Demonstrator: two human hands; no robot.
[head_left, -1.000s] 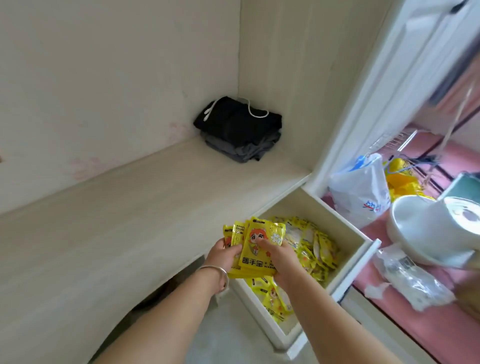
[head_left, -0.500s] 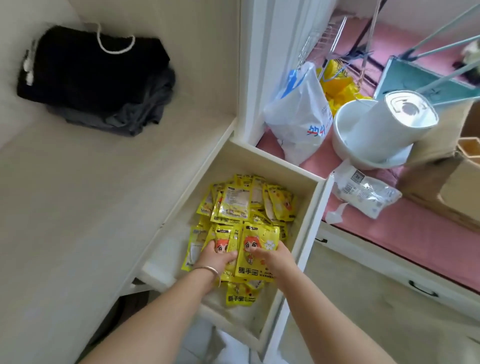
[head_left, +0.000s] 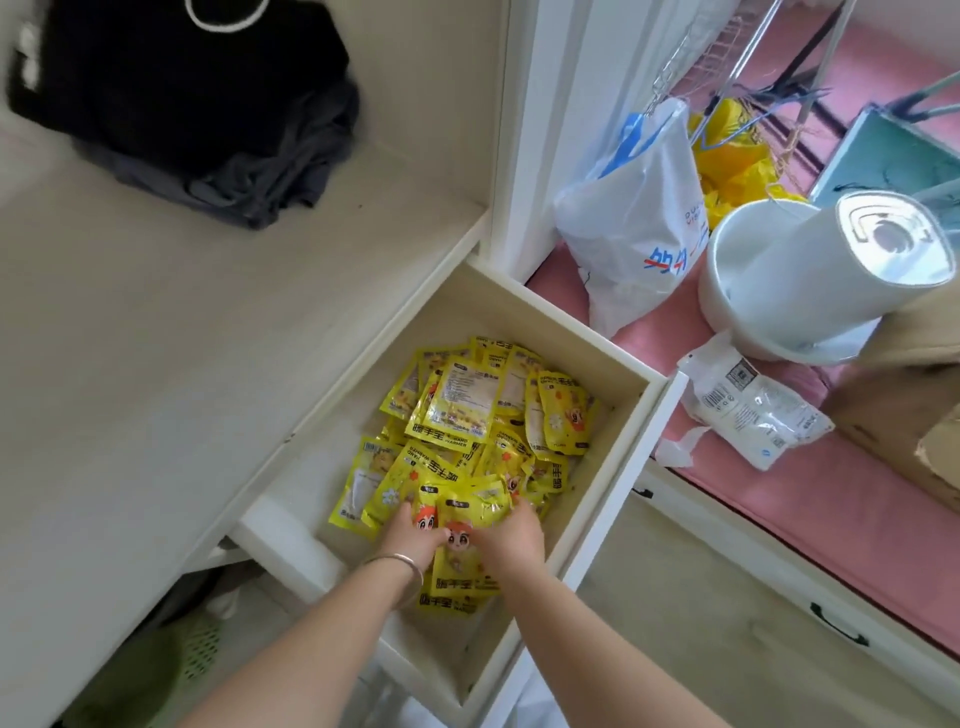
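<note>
An open white drawer (head_left: 631, 410) holds a heap of several yellow hand-warmer packets (head_left: 467, 415). Both my hands are inside its near end. My left hand (head_left: 410, 535), with a metal bangle on the wrist, and my right hand (head_left: 511, 535) together hold a small bundle of yellow packets (head_left: 462, 525) low over the heap. The thumbs pinch the front packet with a cartoon face. The bundle's lower end touches the packets lying underneath.
A pale wooden shelf (head_left: 182, 338) runs to the left, with folded black and grey clothes (head_left: 197, 104) at its back. To the right, on a pink surface (head_left: 805, 509), stand a white plastic bag (head_left: 639, 218), a white basin (head_left: 737, 291), a clear packet (head_left: 748, 405) and cardboard.
Both hands have carried the bundle of packets from above the shelf edge down into the drawer. My view has swung right and downward over the drawer.
</note>
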